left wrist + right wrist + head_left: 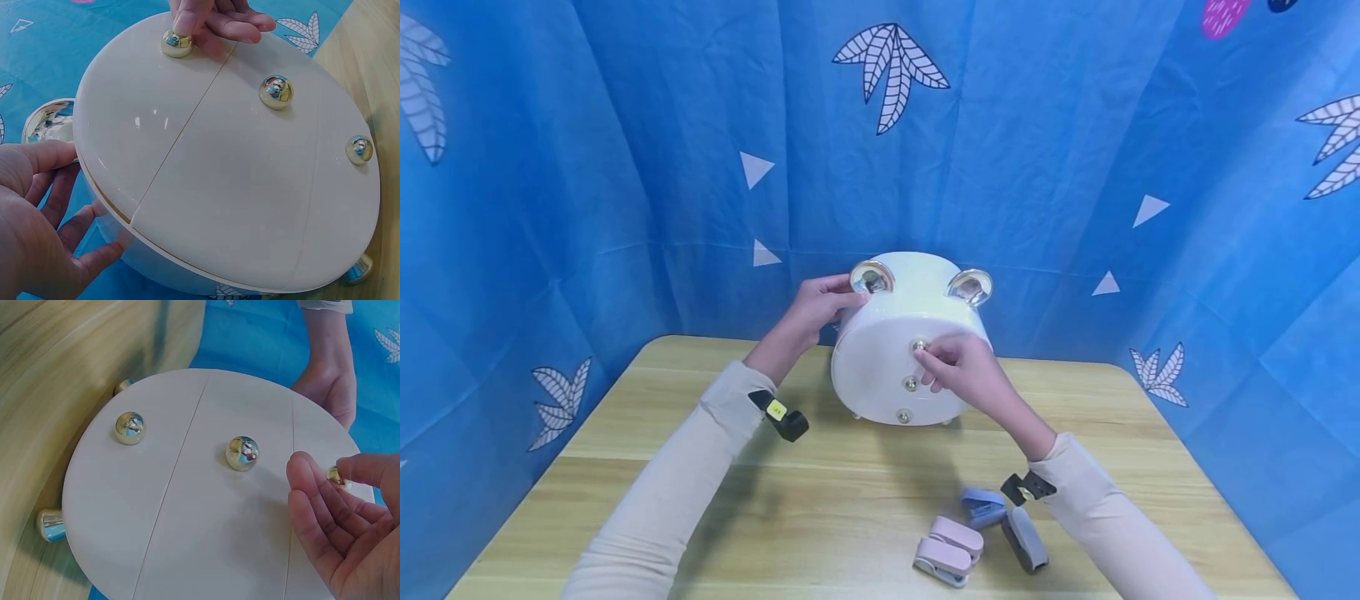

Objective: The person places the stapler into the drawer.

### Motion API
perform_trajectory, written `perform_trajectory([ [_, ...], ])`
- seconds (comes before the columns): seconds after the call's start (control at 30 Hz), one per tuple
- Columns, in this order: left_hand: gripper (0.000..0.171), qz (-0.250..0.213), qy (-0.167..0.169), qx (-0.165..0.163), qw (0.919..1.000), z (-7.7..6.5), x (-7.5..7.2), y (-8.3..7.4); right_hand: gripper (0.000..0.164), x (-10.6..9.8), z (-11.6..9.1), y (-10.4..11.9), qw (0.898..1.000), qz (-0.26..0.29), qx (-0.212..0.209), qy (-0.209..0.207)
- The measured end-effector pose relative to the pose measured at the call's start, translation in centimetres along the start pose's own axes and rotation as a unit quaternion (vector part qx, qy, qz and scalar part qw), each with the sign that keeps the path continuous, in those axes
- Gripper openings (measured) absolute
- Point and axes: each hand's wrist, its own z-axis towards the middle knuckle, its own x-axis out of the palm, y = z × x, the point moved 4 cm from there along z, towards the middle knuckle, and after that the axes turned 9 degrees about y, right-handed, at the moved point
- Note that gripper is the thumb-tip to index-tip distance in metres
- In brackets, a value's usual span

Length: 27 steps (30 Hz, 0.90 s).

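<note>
A white rounded box (872,358) with gold ears and three drawer fronts stands on the table. Its top knob (177,45) is pinched between the thumb and fingers of my right hand (958,367). Below that sit the middle knob (242,453) and the bottom knob (130,428), both round and gold. My left hand (816,308) rests against the box's left side, thumb close by the left ear (872,277), its fingers spread along the side wall in the left wrist view. Thin seams between the drawer fronts show no wide gap.
Nearer me on the wooden table (820,500) lie a blue stapler-like clip (983,507), a grey one (1025,540) and two pink ones (943,557), below my right forearm. A blue patterned curtain (700,167) hangs behind the box and along both sides.
</note>
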Motion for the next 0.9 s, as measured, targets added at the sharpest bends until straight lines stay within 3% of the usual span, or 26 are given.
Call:
perform_trajectory([
  [0.5,0.054,-0.003,-0.002,0.006,1.0000,0.0,0.1,0.0,0.029,0.5,-0.4,-1.2,1.000,0.025,0.001,0.010],
  [0.77,0.055,-0.002,-0.004,0.009,1.0000,0.3,0.1,0.3,0.034,2.3,-1.2,-4.8,0.988,0.101,0.095,0.070],
  [0.9,0.054,0.000,-0.007,0.007,0.9999,0.4,0.1,0.3,0.037,3.4,-1.4,-5.7,0.979,0.139,0.114,0.096],
])
